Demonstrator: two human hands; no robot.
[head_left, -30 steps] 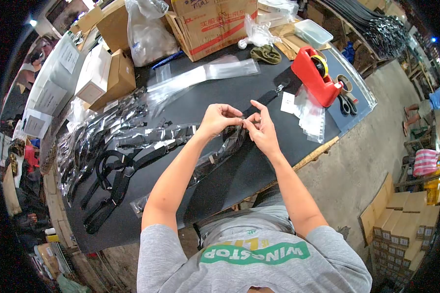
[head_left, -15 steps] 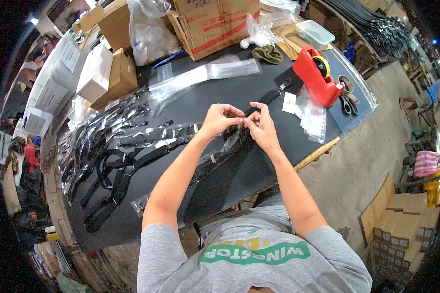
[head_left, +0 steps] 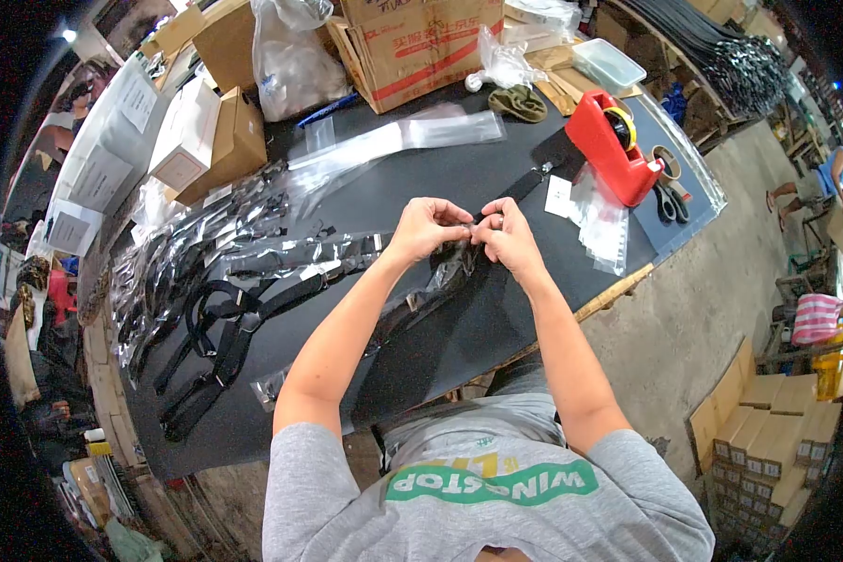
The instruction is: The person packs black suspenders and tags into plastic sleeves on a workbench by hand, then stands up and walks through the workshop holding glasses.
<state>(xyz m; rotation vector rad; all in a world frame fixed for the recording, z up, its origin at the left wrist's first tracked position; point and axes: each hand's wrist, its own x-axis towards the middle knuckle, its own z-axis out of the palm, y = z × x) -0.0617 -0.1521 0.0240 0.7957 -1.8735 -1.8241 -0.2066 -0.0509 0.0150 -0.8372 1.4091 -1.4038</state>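
Note:
My left hand (head_left: 429,229) and my right hand (head_left: 510,245) meet above the middle of the black-topped table, thumbs and fingertips pinched together. Between them is the end of a clear plastic bag (head_left: 452,269), which trails down toward my left forearm with something black inside. The exact spot they pinch is too small to make out. A black strap (head_left: 525,184) with a metal clip extends beyond my right hand. Left of my hands lies a set of black elastic suspenders (head_left: 249,323), with bagged black straps (head_left: 173,272) heaped behind it.
A red tape dispenser (head_left: 609,145) stands at the right, near black-handled scissors (head_left: 670,201), small clear bags (head_left: 598,225) and a white card (head_left: 558,196). Flat clear sleeves (head_left: 393,140) lie behind my hands. Cardboard boxes (head_left: 421,47) line the back; a person (head_left: 834,178) is far right.
My fingertips have come closer together at the bag's end, the right hand curling in more. The view has shifted slightly; the suspenders have stayed put.

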